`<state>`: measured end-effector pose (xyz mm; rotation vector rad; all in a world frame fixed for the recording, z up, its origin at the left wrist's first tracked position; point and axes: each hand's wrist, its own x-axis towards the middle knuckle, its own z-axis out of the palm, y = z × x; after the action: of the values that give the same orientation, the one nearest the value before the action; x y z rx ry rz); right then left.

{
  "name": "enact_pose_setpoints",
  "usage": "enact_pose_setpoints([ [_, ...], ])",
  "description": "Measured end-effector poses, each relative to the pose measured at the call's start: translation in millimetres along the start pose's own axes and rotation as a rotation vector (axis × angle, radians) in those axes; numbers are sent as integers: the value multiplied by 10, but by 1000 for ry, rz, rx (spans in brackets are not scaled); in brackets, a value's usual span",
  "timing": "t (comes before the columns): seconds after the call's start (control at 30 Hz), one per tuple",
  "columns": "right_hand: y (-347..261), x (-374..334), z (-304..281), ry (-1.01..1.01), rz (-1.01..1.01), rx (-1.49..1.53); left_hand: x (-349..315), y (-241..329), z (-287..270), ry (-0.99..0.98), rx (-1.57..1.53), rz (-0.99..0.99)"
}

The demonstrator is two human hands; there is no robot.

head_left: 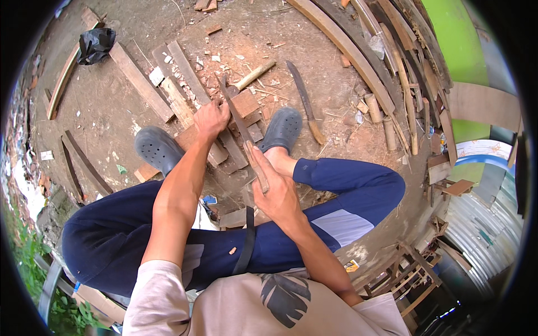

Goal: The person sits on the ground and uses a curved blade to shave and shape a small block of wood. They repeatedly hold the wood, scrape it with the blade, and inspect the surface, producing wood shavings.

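Observation:
My right hand is closed round the wooden handle of a machete, with the blade slanting up and left past my left hand. My left hand is closed beside the blade, over a narrow plank; what its fingers grip is hidden. Just right of the blade lies a reddish wood block, near a round wooden stick. Another machete, with a curved dark blade and a wooden handle, lies on the ground beyond my right foot.
Dark clogs are on my feet, either side of the wood pieces. More planks and a black plastic bag lie at the upper left. Long curved timbers are piled at the right. Wood chips litter the ground. A dark strap crosses my leg.

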<state>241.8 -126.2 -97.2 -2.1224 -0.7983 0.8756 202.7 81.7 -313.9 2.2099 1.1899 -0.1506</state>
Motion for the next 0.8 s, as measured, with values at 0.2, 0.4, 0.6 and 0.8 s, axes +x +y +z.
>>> enact_pose_setpoints([
  [0.2,132,-1,12,183,-119,87,158,58,-4,-93,-143,-174],
  [0.4,171,-60,-222,346,-50,84,1011,-340,382,-453,-452,-441],
  [0.6,402,-98,-420,472,32,91,1180,154,77,-539,-1161,-518],
  [0.8,343,-84,-339,329,2,134,805,-501,81,-205,-469,-211],
])
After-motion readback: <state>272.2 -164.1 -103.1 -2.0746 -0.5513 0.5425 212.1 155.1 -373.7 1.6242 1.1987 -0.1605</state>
